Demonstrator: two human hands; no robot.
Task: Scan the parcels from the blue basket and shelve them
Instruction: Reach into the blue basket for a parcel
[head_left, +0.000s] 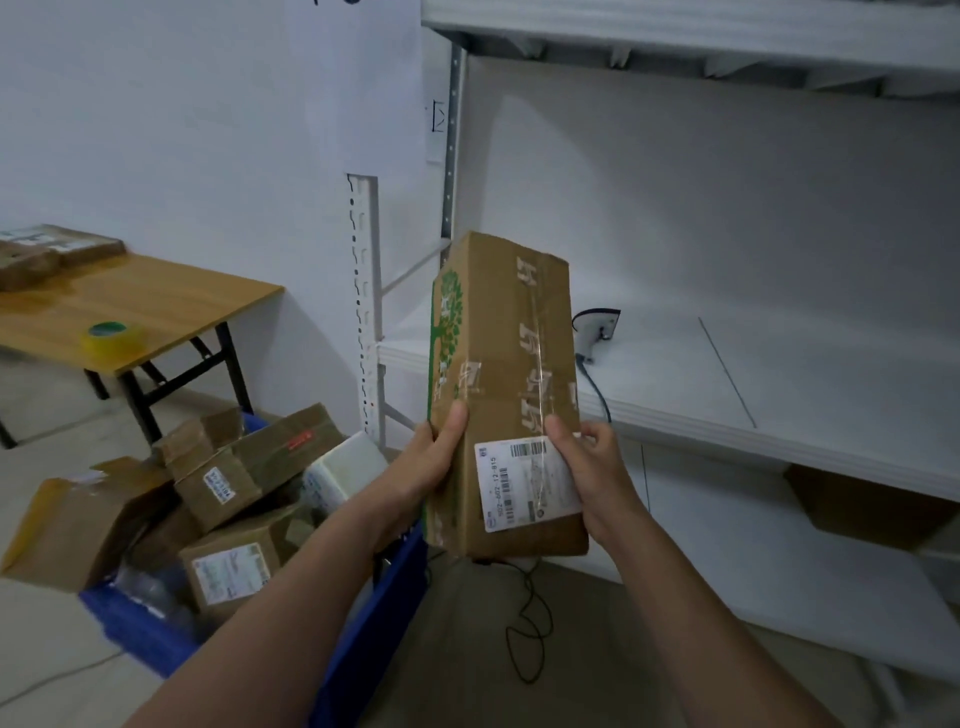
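Both hands (431, 462) gripping parcel (506, 395), blue basket (135, 631) holding several boxes (218, 483)

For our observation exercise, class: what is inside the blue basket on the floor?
The blue basket holds several taped cardboard parcels with white labels, piled loosely, plus a white parcel. Whatever lies beneath the pile is covered, and the left forearm hides part of its right side.

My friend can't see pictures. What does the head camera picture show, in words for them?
The left hand and right hand hold a tall cardboard box on end before a white shelf, its label facing the camera. A scanner lies on the shelf behind; a blue basket of parcels sits lower left, near a wooden table with a tape roll.
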